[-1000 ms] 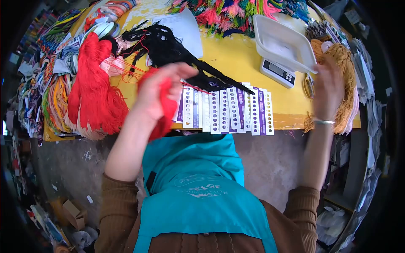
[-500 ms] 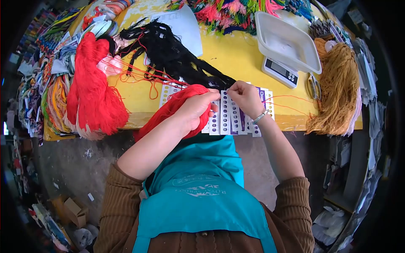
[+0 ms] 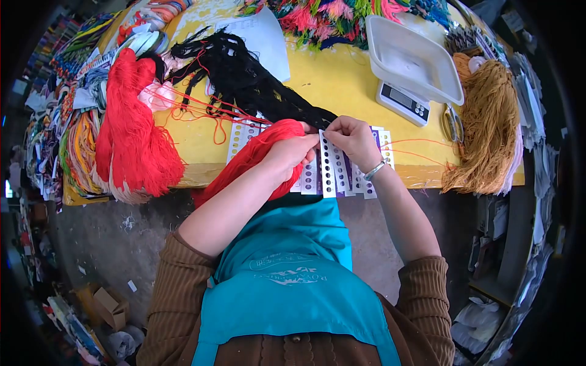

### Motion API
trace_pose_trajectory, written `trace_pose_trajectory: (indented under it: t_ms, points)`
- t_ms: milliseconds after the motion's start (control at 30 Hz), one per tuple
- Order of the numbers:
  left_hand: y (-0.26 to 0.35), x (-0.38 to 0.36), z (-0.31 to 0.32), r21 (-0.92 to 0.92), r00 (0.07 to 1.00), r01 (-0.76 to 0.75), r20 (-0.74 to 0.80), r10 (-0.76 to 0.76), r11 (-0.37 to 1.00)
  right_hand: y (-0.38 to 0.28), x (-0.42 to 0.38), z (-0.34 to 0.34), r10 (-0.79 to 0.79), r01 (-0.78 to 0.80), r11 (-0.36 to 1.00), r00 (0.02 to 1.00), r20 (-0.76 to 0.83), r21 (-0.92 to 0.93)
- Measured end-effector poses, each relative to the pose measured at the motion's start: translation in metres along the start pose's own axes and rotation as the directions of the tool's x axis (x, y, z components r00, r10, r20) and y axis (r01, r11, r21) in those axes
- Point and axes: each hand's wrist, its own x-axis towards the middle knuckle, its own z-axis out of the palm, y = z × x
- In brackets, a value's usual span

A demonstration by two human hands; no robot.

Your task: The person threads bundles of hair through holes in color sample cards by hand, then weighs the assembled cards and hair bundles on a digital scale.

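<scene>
My left hand (image 3: 292, 154) is closed, with a thick skein of red thread (image 3: 247, 160) draped over and around it. Its fingertips lie close to the top of a white card strip (image 3: 328, 168) punched with a row of holes. Bent fingers of my right hand (image 3: 356, 141) pinch that strip near its upper end; whether a thread is also between them is too small to see. Beneath both hands, more punched cards (image 3: 309, 177) in white and purple overlap at the table's front edge. Loose red strands run from the skein towards the left.
Black thread (image 3: 250, 76) lies across the yellow table (image 3: 342, 73). A red bundle (image 3: 137, 122) hangs over the left front edge, a brown one (image 3: 485, 128) over the right. Scissors (image 3: 452, 124) lie beside a scale (image 3: 403, 104) with a white tray (image 3: 415, 58).
One punched strip now stands out in front of the other cards, held by my right hand. My left hand has shifted slightly with the red skein.
</scene>
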Motion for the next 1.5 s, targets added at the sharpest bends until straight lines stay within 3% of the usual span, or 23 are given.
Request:
trace_pose_trajectory:
  t_ms: [167, 233, 300, 333, 367, 433, 467, 533, 600, 667, 733, 833, 867, 900, 967, 1133, 1200, 1233, 1300, 1400, 1500]
  points:
    - [-0.003, 0.007, -0.004, 0.091, 1.000, 0.022, 0.015, -0.023, 0.996, -0.002, -0.001, 0.004, 0.033, -0.033, 0.999, 0.999, -0.009, 0.036]
    - [-0.007, 0.009, -0.008, 0.233, 1.000, -0.020, -0.010, 0.023, 0.972, -0.004, 0.000, 0.004, 0.012, -0.012, 0.999, 1.000, -0.004, -0.032]
    - [-0.011, 0.009, -0.017, 0.218, 0.989, -0.136, -0.024, 0.144, 0.967, -0.002, 0.000, 0.005, -0.013, 0.014, 0.992, 1.000, 0.005, -0.125]
    - [-0.006, 0.009, -0.018, 0.313, 0.990, -0.118, -0.036, 0.136, 0.942, -0.004, 0.000, 0.007, -0.013, 0.014, 0.992, 1.000, 0.005, -0.124]
    - [-0.004, 0.006, -0.018, 0.314, 0.990, -0.117, -0.038, 0.136, 0.942, -0.007, 0.000, 0.009, -0.020, 0.015, 0.977, 1.000, -0.019, -0.211]
    - [0.000, -0.003, -0.016, 0.069, 0.993, -0.114, 0.040, 0.111, 0.991, -0.009, 0.000, 0.012, -0.032, 0.019, 0.955, 0.999, -0.040, -0.296]
    - [0.003, -0.005, -0.015, 0.069, 0.993, -0.114, 0.038, 0.111, 0.991, -0.009, 0.000, 0.012, -0.029, 0.008, 0.946, 0.998, -0.058, -0.324]
    - [0.005, -0.008, -0.015, 0.037, 0.981, -0.054, 0.189, 0.046, 0.998, -0.007, 0.001, 0.013, -0.024, -0.005, 0.936, 0.997, -0.077, -0.351]
    - [0.008, -0.003, -0.021, -0.025, 0.979, 0.031, 0.200, -0.026, 0.999, -0.004, 0.005, 0.012, 0.004, -0.035, 0.966, 0.992, -0.122, -0.258]
    - [0.007, 0.002, -0.018, -0.007, 0.989, -0.003, 0.147, 0.005, 1.000, 0.005, 0.011, 0.009, 0.014, -0.032, 0.982, 0.995, -0.099, -0.188]
    - [0.006, 0.004, -0.013, 0.153, 0.991, -0.009, 0.135, -0.012, 0.988, 0.007, 0.013, 0.009, 0.020, -0.029, 0.992, 0.997, -0.075, -0.119]
    - [0.005, 0.005, -0.002, 0.142, 0.990, -0.010, 0.137, -0.010, 0.990, 0.003, 0.012, 0.008, -0.035, 0.029, 0.996, 0.997, -0.071, -0.087]
    - [0.005, 0.005, -0.001, 0.136, 0.990, -0.008, 0.138, -0.011, 0.991, -0.001, 0.011, 0.006, 0.066, -0.065, 0.998, 0.997, -0.041, 0.026]
    - [0.006, 0.006, -0.003, 0.102, 0.987, -0.024, 0.159, 0.008, 0.994, -0.004, 0.010, 0.004, 0.163, -0.161, 0.977, 0.987, 0.000, 0.136]
    - [0.009, 0.006, -0.013, -0.036, 0.980, 0.091, 0.183, -0.083, 0.995, -0.009, 0.007, 0.004, 0.165, -0.161, 0.974, 0.986, -0.011, 0.162]
    - [0.017, -0.006, -0.022, -0.190, 0.971, 0.130, 0.220, -0.087, 0.973, 0.003, 0.010, 0.006, 0.158, -0.151, 0.966, 0.987, -0.017, 0.211]
    - [0.020, -0.008, -0.021, -0.263, 0.972, 0.115, 0.228, -0.054, 0.958, 0.009, 0.008, 0.008, 0.002, -0.003, 0.996, 1.000, 0.005, 0.093]
    - [0.019, -0.009, -0.020, -0.263, 0.972, 0.116, 0.229, -0.055, 0.958, 0.006, 0.007, 0.007, 0.004, -0.004, 0.996, 1.000, 0.005, 0.093]
    - [0.018, -0.010, -0.019, -0.140, 0.974, 0.055, 0.225, -0.023, 0.989, -0.002, 0.005, 0.008, -0.004, 0.003, 0.985, 1.000, -0.004, -0.173]
    - [0.019, -0.011, -0.019, -0.026, 0.975, 0.024, 0.221, -0.018, 0.999, -0.012, 0.000, 0.014, -0.030, 0.008, 0.962, 0.996, -0.079, -0.272]
    - [0.017, -0.006, -0.019, 0.040, 0.991, -0.029, 0.131, 0.023, 0.999, 0.004, 0.011, 0.015, 0.023, -0.049, 0.983, 0.989, -0.144, -0.177]
